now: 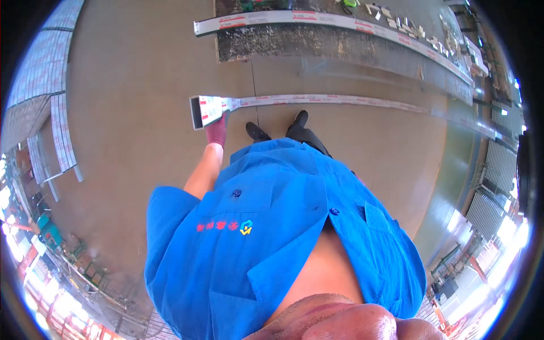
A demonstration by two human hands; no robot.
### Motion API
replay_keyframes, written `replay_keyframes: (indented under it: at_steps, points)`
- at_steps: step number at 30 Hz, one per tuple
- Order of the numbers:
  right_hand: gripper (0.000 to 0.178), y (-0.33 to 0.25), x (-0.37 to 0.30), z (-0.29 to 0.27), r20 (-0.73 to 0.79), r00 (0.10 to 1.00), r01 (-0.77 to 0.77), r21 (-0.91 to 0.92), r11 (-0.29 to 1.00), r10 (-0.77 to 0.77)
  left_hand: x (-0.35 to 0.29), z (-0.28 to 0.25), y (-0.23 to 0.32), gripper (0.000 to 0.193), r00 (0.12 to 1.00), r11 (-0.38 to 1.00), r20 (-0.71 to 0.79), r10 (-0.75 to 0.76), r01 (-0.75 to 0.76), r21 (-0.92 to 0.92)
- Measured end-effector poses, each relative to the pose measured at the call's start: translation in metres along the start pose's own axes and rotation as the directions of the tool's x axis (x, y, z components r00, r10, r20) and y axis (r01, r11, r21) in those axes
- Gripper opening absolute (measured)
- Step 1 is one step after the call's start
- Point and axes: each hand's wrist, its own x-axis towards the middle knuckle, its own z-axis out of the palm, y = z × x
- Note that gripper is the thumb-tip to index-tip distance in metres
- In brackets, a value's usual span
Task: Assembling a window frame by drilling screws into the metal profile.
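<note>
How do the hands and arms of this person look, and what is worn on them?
The left hand wears a dark pinkish-red glove. The left forearm is bare below a plain blue sleeve. The right hand and forearm are not in view.

The gloved left hand (217,132) grips, its bare forearm (203,171) stretched forward.
</note>
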Motion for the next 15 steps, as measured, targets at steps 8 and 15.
replay_keyframes:
  at_steps: [8,15]
  points:
    - [0.050,-0.062,0.094,0.222,-0.338,0.828,-0.061,-0.848,0.527,-0.449,-0.035,-0.033,0.057,0.051,0.994,0.981,0.037,-0.106,0.110,-0.163]
    - [0.044,-0.162,0.197,0.402,0.126,0.933,0.145,-0.989,0.030,-0.336,-0.046,-0.029,0.111,0.048,0.958,0.966,-0.213,-0.191,0.146,-0.212]
